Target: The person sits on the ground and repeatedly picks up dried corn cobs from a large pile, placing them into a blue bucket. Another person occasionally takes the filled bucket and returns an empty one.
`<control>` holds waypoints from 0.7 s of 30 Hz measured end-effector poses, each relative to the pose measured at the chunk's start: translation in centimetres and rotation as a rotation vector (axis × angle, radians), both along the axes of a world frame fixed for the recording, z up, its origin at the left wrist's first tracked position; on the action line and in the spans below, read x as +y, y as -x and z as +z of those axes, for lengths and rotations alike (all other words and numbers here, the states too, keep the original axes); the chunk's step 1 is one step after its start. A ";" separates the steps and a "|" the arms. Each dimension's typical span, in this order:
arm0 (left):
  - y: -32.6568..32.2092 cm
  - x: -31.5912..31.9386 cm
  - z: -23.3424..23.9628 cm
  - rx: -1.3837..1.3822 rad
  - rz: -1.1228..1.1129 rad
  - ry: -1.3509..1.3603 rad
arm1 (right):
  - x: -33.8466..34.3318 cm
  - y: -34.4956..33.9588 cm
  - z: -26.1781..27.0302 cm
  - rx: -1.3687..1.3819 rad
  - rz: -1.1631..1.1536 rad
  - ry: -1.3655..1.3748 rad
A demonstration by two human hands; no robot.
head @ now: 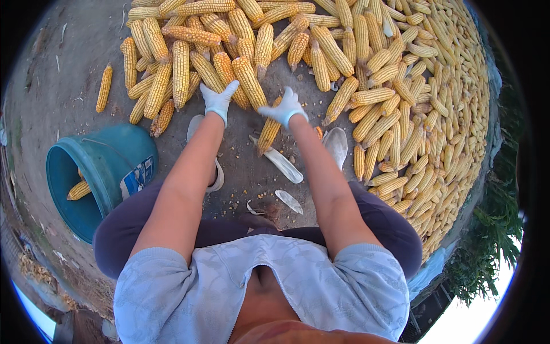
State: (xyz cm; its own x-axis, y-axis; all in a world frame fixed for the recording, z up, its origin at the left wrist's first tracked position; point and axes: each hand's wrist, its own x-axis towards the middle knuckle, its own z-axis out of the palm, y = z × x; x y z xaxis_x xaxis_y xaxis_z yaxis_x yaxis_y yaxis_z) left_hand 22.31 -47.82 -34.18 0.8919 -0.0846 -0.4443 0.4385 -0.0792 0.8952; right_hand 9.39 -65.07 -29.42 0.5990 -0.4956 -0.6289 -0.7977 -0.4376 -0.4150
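Both my hands wear pale gloves and reach to the near edge of a heap of husked yellow corn ears. My left hand [218,99], thumb spread from the fingers, is at the lower ends of some ears and holds none. My right hand [284,107], slightly blurred, is spread just above a corn ear [269,132] lying apart on the ground; whether it touches that ear is unclear. Between the hands, a larger corn ear [249,82] slants down from the heap, its lower end close to my right fingertips.
A teal plastic bucket [103,142] lies tipped at the left with corn ears inside. A lone ear [104,87] rests above it. A large spread of corn [429,129] covers the right side. Pieces of dry husk [283,165] and loose kernels lie between my shoes.
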 end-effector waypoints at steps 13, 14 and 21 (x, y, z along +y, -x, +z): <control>1.1 -1.3 -0.1 0.135 -0.078 0.622 | -3.8 -6.7 -2.6 -0.721 -0.243 -0.995; 1.2 -1.5 -0.2 0.127 -0.112 0.624 | -3.8 -7.3 -2.8 -0.686 -0.295 -1.047; -1.0 -0.4 1.8 0.243 -0.259 0.710 | -1.1 -6.2 -3.8 -0.623 -0.517 -1.438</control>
